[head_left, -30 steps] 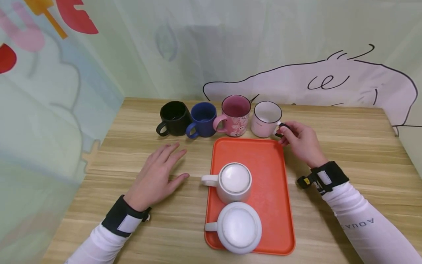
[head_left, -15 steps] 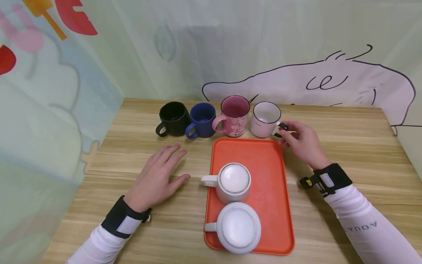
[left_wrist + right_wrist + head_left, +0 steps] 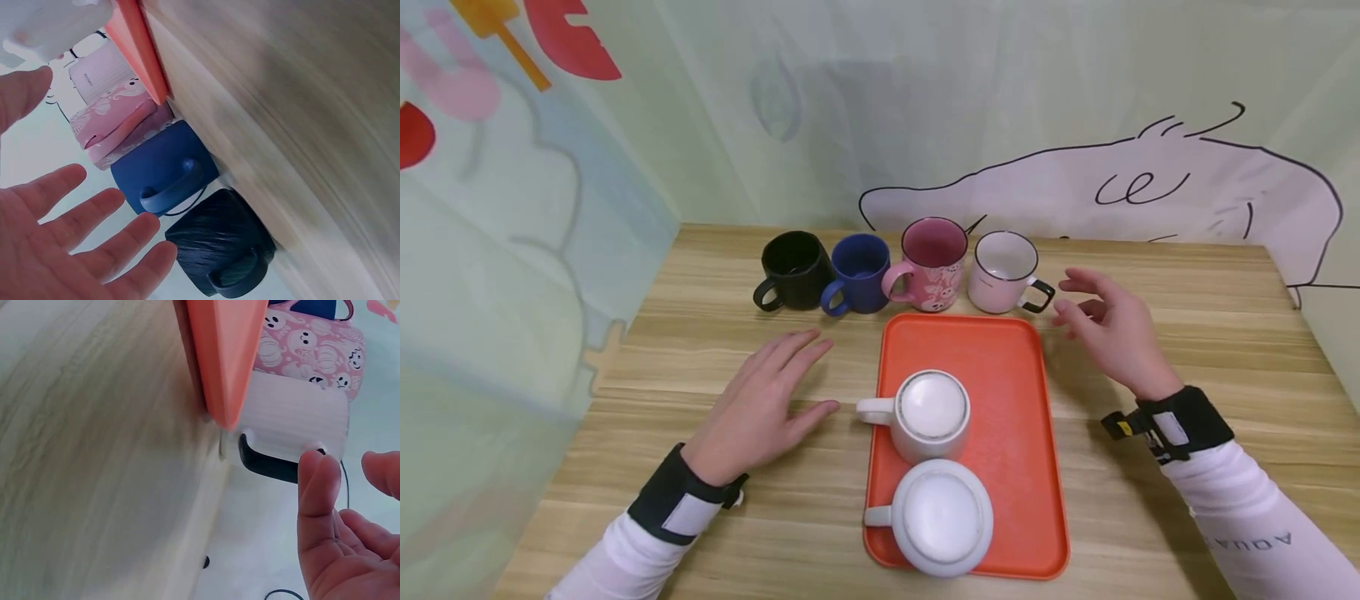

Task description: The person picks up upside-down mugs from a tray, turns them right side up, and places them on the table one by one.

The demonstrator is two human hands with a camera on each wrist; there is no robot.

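Upright in a row behind the tray are a black mug (image 3: 795, 271), a blue mug (image 3: 860, 275), a pink patterned mug (image 3: 934, 265) and a pale pink mug (image 3: 1002, 273) with a black handle. My right hand (image 3: 1112, 329) hovers just right of that handle, fingers loosely bent and apart from it, holding nothing. On the orange tray (image 3: 1011, 467) two white mugs stand upside down, a farther mug (image 3: 934, 408) and a nearer mug (image 3: 942, 518), handles pointing left. My left hand (image 3: 756, 408) is spread left of the tray, touching no mug; its straight fingers show in the left wrist view.
A wood-grain table (image 3: 1210, 325) carries everything. Printed curtains (image 3: 1030, 100) hang behind it and along the left side. The two white mugs' handles stick out past the tray's left edge.
My right hand has let go of the pale pink mug's black handle and moved a little right. The left hand has shifted slightly right. The mugs stay in place.
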